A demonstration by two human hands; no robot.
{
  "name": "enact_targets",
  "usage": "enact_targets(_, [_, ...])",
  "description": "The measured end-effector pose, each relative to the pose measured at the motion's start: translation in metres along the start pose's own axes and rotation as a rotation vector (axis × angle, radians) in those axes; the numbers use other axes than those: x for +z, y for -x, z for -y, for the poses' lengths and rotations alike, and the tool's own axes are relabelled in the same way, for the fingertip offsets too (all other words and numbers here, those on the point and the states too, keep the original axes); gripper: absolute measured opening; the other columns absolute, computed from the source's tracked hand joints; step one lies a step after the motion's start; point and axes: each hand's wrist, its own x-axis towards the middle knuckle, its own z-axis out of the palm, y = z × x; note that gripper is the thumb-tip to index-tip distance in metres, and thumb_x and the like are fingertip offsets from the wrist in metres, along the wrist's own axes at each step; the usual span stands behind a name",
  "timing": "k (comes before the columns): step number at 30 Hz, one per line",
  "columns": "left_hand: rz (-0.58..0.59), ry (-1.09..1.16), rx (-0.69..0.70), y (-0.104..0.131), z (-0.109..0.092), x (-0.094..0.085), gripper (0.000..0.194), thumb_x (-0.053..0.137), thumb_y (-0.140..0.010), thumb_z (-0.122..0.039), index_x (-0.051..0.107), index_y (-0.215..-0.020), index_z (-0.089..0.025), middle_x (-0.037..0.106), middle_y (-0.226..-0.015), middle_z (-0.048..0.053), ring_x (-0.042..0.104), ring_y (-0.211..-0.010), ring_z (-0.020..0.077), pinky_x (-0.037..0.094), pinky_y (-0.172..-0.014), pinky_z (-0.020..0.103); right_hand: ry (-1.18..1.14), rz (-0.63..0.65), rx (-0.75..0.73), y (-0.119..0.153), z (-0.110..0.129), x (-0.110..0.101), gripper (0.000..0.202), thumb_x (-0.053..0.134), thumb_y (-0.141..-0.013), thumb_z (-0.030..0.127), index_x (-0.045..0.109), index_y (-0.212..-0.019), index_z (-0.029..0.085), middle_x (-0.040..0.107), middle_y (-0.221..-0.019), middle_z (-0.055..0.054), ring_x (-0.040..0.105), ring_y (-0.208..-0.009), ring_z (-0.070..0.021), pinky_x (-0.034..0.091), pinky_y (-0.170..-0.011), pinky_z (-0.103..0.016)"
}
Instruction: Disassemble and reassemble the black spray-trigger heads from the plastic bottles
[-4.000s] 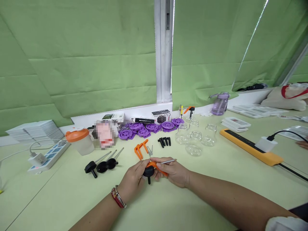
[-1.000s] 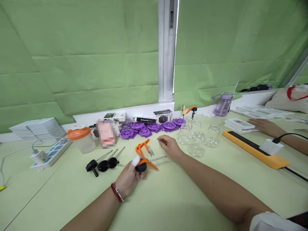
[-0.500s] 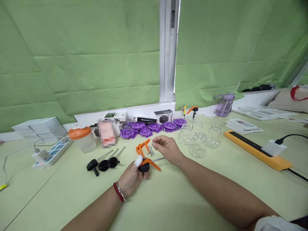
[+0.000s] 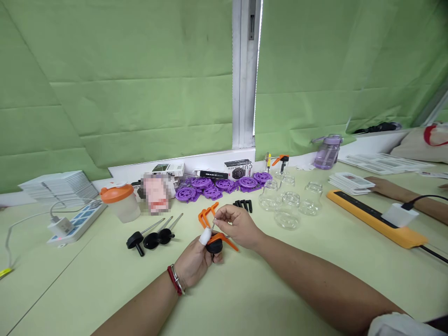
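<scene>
My left hand (image 4: 198, 261), a white wrap on its thumb, is closed around a black round part (image 4: 214, 246) with an orange lever-like piece (image 4: 229, 242) lying across its top. Just above that piece, my right hand (image 4: 240, 226) pinches a thin metal pin (image 4: 213, 225) between thumb and fingertips. Whether the pin touches the orange piece I cannot tell. More orange pieces (image 4: 203, 217) lie on the table behind my hands. To the left are several black round parts (image 4: 151, 240) with metal rods.
Short black handles (image 4: 248, 204) lie behind my right hand, near clear glass jars (image 4: 287, 217). Purple plastic wheels (image 4: 224, 185) line the back. A yellow power strip (image 4: 371, 219) is at right; another person's hand (image 4: 380, 185) reaches a card stack (image 4: 350, 183).
My right hand has moved left and slightly down, bringing the pin to the orange piece. The black handles have come into view. Another person's hand has appeared at the right.
</scene>
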Motion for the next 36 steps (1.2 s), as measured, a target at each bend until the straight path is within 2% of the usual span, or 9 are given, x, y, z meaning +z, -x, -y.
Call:
enact_targets(8, [0.018,-0.022,0.014,0.000,0.000,-0.001,0.042,0.041,-0.086,-0.053,0.050,-0.070,-0.015,0.050,-0.059,0.000,0.048,-0.054,0.0124,0.040,-0.062,0.030,0.003,-0.007,0.006,0.001,0.004,0.000,0.007,0.060,-0.073,0.021,0.057,-0.077,0.015,0.058,-0.072,0.000,0.051,-0.063,-0.0094,0.043,-0.063,-0.024])
enact_targets(19, [-0.009,0.015,-0.003,-0.001,0.000,0.001,0.039,0.047,-0.083,-0.054,0.051,-0.073,-0.016,0.050,-0.061,0.000,0.048,-0.055,0.0124,0.040,-0.061,0.030,0.034,0.019,0.045,0.004,0.002,0.004,0.004,0.059,-0.072,0.018,0.057,-0.074,0.015,0.059,-0.070,0.001,0.052,-0.061,-0.0090,0.044,-0.061,-0.023])
enact_targets(25, [-0.045,-0.001,0.008,-0.001,0.000,0.002,0.041,0.051,-0.080,-0.056,0.055,-0.076,-0.015,0.052,-0.061,0.001,0.050,-0.056,0.0132,0.041,-0.059,0.030,0.110,0.107,0.049,0.008,-0.008,0.006,0.005,0.057,-0.074,0.020,0.059,-0.075,0.016,0.055,-0.067,0.002,0.047,-0.057,-0.0077,0.041,-0.056,-0.021])
enact_targets(30, [-0.022,0.007,0.008,-0.001,0.001,0.000,0.043,0.049,-0.081,-0.056,0.057,-0.079,-0.014,0.054,-0.063,0.003,0.051,-0.057,0.0137,0.042,-0.059,0.030,0.227,0.144,-0.013,0.010,-0.012,0.005,0.008,0.055,-0.072,0.013,0.062,-0.074,0.016,0.057,-0.073,0.000,0.048,-0.059,-0.0078,0.040,-0.057,-0.021])
enact_targets(36, [-0.002,0.076,0.000,-0.002,0.002,-0.003,0.044,0.047,-0.082,-0.056,0.059,-0.078,-0.014,0.055,-0.062,0.003,0.051,-0.057,0.0133,0.043,-0.060,0.030,0.401,0.357,-0.184,0.007,-0.001,-0.003,0.006,0.062,-0.070,0.015,0.066,-0.074,0.018,0.063,-0.084,-0.002,0.054,-0.088,-0.0158,0.043,-0.079,-0.027])
